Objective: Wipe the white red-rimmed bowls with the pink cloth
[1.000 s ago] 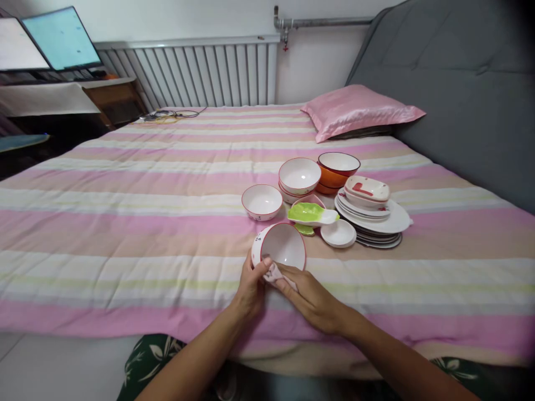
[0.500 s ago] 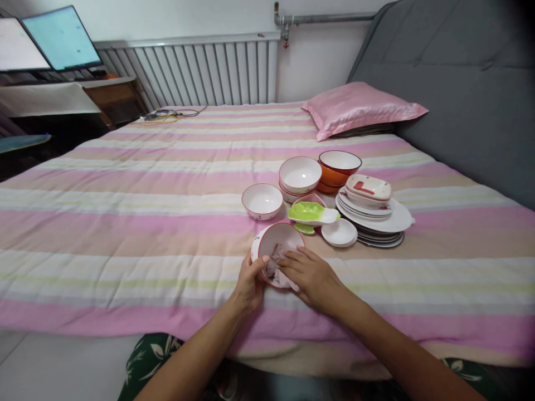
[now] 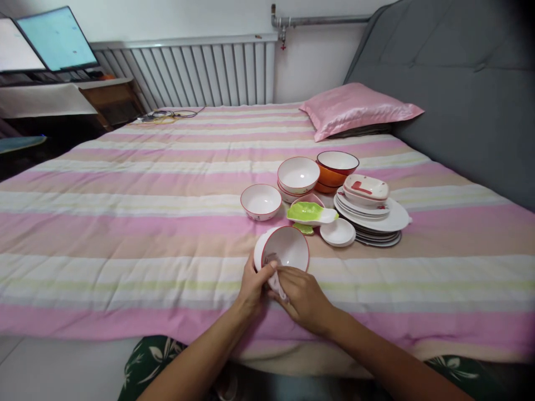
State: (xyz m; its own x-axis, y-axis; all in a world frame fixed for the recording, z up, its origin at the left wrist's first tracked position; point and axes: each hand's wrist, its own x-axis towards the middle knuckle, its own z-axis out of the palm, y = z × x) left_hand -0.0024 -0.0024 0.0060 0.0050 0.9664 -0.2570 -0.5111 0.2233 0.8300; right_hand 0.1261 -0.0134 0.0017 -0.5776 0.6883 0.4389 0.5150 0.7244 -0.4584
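Observation:
A white bowl with a red rim [image 3: 295, 248] is tilted toward me at the near side of the bed, its inside facing me. My left hand [image 3: 253, 284] grips its left side, thumb over the rim. A pale pinkish cloth [image 3: 277, 287] is pinched in my right hand [image 3: 301, 295] at the bowl's near rim, partly hidden by the fingers. Just beyond stand another red-rimmed bowl [image 3: 261, 201], a green leaf-shaped dish [image 3: 307, 211] and small white saucers [image 3: 337, 232].
Behind are stacked red-rimmed bowls [image 3: 298, 175] and orange bowls [image 3: 333, 177]. Stacked plates [image 3: 395, 216] stand to the right, square dishes [image 3: 366, 187] on top. A pink pillow [image 3: 361, 108] lies by the grey headboard [image 3: 451, 83]. Cables [image 3: 171, 115] lie at the bed's far left.
My right hand has moved from inside the bowl to its near rim, drawing the cloth along. More of the bowl's inside shows, and the bowl has shifted slightly right.

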